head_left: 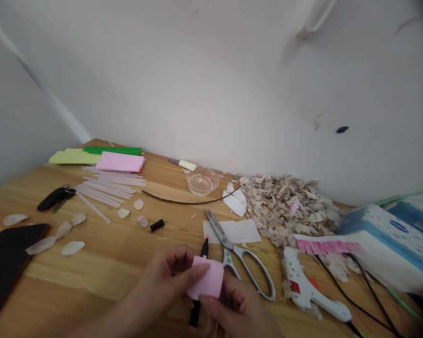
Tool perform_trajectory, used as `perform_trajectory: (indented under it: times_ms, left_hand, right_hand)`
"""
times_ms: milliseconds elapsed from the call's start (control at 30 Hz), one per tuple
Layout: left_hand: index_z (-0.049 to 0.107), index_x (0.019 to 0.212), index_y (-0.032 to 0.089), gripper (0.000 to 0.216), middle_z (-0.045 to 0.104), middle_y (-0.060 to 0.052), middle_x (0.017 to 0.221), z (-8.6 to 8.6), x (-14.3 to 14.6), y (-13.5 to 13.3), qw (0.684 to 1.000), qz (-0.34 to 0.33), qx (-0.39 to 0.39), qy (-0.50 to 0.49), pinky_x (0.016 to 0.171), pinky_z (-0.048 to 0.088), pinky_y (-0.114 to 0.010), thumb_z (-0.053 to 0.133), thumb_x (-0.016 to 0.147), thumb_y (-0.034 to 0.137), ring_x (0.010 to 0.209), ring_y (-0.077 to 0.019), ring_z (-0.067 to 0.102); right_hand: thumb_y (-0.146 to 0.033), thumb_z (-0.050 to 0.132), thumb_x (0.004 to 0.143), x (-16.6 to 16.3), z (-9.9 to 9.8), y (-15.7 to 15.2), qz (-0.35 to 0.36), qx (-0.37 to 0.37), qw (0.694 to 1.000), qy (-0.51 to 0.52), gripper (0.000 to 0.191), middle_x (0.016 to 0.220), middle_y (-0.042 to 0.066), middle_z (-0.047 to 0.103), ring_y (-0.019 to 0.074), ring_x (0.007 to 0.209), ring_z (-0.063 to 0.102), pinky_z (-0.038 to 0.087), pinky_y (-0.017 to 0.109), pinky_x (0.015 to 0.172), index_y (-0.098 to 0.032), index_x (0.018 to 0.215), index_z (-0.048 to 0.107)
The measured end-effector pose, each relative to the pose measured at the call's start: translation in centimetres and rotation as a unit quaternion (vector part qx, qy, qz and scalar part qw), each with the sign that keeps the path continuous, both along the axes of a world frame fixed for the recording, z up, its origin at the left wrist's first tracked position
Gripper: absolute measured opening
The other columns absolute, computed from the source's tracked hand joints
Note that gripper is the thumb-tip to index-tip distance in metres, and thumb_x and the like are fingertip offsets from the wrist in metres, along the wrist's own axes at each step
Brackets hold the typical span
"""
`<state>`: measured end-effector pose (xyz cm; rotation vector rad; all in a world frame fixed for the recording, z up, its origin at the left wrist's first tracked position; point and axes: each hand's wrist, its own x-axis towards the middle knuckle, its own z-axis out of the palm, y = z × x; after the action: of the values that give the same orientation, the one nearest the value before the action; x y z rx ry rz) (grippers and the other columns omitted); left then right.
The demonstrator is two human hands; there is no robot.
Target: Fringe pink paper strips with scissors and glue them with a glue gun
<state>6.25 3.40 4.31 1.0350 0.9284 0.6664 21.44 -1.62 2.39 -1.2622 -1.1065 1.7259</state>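
Observation:
A small square of pink paper (207,280) is held between both hands near the table's front. My left hand (172,277) pinches its upper left side with the thumb on top. From the lower right, my right hand (237,305) grips its bottom edge, thumb on the face. Under the hands lies a black marker (204,249) with its red tip bared, partly hidden by the paper. Its black cap (157,225) rests apart, to the left. Just right of the hands, metal scissors (228,244) lie across a white paper strip (246,231).
A white glue gun (303,281) with cords and a tissue pack (390,234) lie at right. Behind them spreads a heap of dry petals (288,202). A clear bowl (202,182), pink folded paper (121,161), pale strips (102,192), keys (58,197) and a dark phone (10,263) are around.

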Motion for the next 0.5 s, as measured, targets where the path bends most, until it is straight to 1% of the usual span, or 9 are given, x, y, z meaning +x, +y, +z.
perform_trajectory:
  times_ms: [67,100,133,200,233,300,400,500]
  left_hand:
    - [0.051,0.059,0.016,0.030,0.049,0.006,0.051,-0.2,0.1,-0.1,0.999,0.016,0.028,0.005,0.045,0.033,-0.018,0.064,0.070,0.040,0.047,-0.0075,0.043]
    - [0.050,0.057,0.016,0.031,0.047,0.006,0.050,-0.3,0.1,-0.2,0.999,0.019,0.044,0.009,0.045,0.031,-0.018,0.064,0.071,0.040,0.047,-0.0073,0.041]
    - [0.050,0.056,0.016,0.031,0.046,0.006,0.050,-0.4,0.0,-0.2,0.998,0.017,0.055,0.016,0.045,0.030,-0.018,0.064,0.071,0.039,0.047,-0.0074,0.041]
    - [0.050,0.056,0.016,0.031,0.048,0.005,0.050,-0.4,0.0,-0.3,0.998,0.006,0.057,0.034,0.045,0.030,-0.019,0.063,0.071,0.040,0.047,-0.0081,0.042]
    - [0.050,0.057,0.017,0.031,0.049,0.005,0.050,-0.4,0.0,-0.4,0.998,0.001,0.052,0.038,0.045,0.031,-0.019,0.063,0.071,0.041,0.047,-0.0084,0.043]
    - [0.052,0.058,0.016,0.031,0.052,0.004,0.051,-0.5,0.2,-0.5,0.999,0.001,0.041,0.034,0.046,0.033,-0.020,0.064,0.070,0.041,0.047,-0.0091,0.045]
    - [0.057,0.065,0.016,0.026,0.058,0.003,0.056,-0.8,0.5,-0.6,1.000,0.007,0.007,0.000,0.049,0.039,-0.021,0.065,0.070,0.041,0.052,-0.0111,0.052]
    - [0.060,0.071,0.016,0.024,0.065,0.000,0.062,-1.5,0.7,-0.6,0.999,0.001,-0.036,-0.035,0.052,0.042,-0.022,0.066,0.070,0.039,0.057,-0.0130,0.058]
  right_hand:
    - [-0.049,0.068,0.069,0.3,0.0,0.1,0.009,0.010,1.000,0.026,0.040,0.073,0.001,0.064,0.0100,0.060,0.057,0.043,0.016,0.050,-0.020,0.096,0.065]
    - [-0.050,0.069,0.067,0.4,0.1,0.2,0.000,0.020,0.999,0.032,0.042,0.076,0.001,0.063,0.0107,0.062,0.056,0.044,0.016,0.050,-0.020,0.097,0.064]
    - [-0.050,0.068,0.068,0.6,0.2,0.3,-0.011,0.027,0.999,0.028,0.040,0.075,0.001,0.061,0.0104,0.061,0.055,0.044,0.016,0.050,-0.019,0.094,0.064]
    - [-0.051,0.062,0.075,0.9,0.3,0.4,-0.039,0.038,0.999,-0.002,0.035,0.062,-0.002,0.054,0.0082,0.052,0.049,0.040,0.015,0.046,-0.016,0.078,0.061]
    - [-0.050,0.057,0.079,1.0,0.4,0.4,-0.048,0.045,0.998,-0.021,0.035,0.057,-0.004,0.051,0.0075,0.050,0.047,0.038,0.015,0.045,-0.016,0.071,0.058]
    - [-0.048,0.051,0.084,1.0,0.5,0.3,-0.063,0.066,0.995,-0.046,0.036,0.056,-0.004,0.050,0.0083,0.051,0.049,0.039,0.017,0.049,-0.016,0.067,0.053]
    - [-0.045,0.050,0.085,0.9,0.5,0.1,-0.089,0.106,0.987,-0.085,0.033,0.059,-0.002,0.053,0.0106,0.055,0.052,0.041,0.019,0.052,-0.018,0.069,0.055]
    - [-0.044,0.048,0.087,0.9,0.3,0.1,-0.091,0.140,0.977,-0.133,0.033,0.060,-0.002,0.052,0.0119,0.057,0.051,0.040,0.020,0.053,-0.018,0.068,0.055]
